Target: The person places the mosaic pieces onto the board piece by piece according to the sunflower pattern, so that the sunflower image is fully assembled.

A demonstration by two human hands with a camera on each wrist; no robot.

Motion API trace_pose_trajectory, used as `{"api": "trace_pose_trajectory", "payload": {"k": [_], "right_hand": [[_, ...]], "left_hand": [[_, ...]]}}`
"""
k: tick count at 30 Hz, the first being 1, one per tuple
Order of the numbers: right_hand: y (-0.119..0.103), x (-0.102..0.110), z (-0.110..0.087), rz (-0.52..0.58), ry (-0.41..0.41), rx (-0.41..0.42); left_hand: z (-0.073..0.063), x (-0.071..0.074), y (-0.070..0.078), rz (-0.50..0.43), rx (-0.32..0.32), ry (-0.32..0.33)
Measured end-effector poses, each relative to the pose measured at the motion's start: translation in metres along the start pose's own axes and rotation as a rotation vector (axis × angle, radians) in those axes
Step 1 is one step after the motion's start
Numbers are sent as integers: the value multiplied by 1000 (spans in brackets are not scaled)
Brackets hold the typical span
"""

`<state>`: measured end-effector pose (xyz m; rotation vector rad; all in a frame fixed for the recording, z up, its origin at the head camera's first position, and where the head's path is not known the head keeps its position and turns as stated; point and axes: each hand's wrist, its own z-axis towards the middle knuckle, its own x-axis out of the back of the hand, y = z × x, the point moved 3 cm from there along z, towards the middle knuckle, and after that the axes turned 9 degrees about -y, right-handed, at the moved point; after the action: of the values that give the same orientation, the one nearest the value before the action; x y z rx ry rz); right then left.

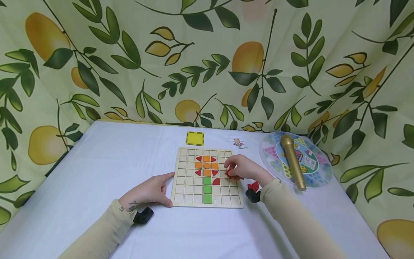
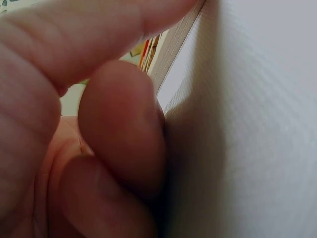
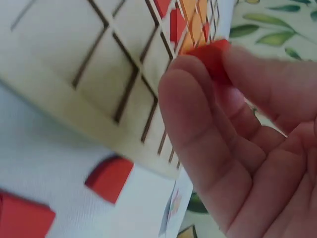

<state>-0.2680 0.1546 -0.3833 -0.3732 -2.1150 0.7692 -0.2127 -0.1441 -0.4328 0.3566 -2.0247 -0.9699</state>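
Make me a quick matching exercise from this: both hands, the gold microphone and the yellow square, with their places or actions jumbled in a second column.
1. Left hand
2. Right hand
3. Gold microphone
4. Yellow square

A. Lying on the round patterned disc
B. Pinching a red piece
C. Just beyond the far edge of the grid board
D. Touching the grid board's left edge

Pairs: 1-D, 2-B, 3-A, 4-C

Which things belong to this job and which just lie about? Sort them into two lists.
Part of the job:
grid board
orange pieces, green pieces and placed red pieces on it
held red piece
loose red pieces
picture card, probably the pattern

Apparently just lying about:
gold microphone
round patterned disc
yellow square
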Motion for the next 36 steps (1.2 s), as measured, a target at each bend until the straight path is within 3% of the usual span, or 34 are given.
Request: {"api": "trace_pose_trajectory", "payload": {"k": [17,36], "right_hand": [[-13,-19,9,-187,3,40],[-14,-27,15,-189,6,13]], "left_hand": [[0,0,0,-6,4,2],[1,0,-1,-2,6,-8]]}}
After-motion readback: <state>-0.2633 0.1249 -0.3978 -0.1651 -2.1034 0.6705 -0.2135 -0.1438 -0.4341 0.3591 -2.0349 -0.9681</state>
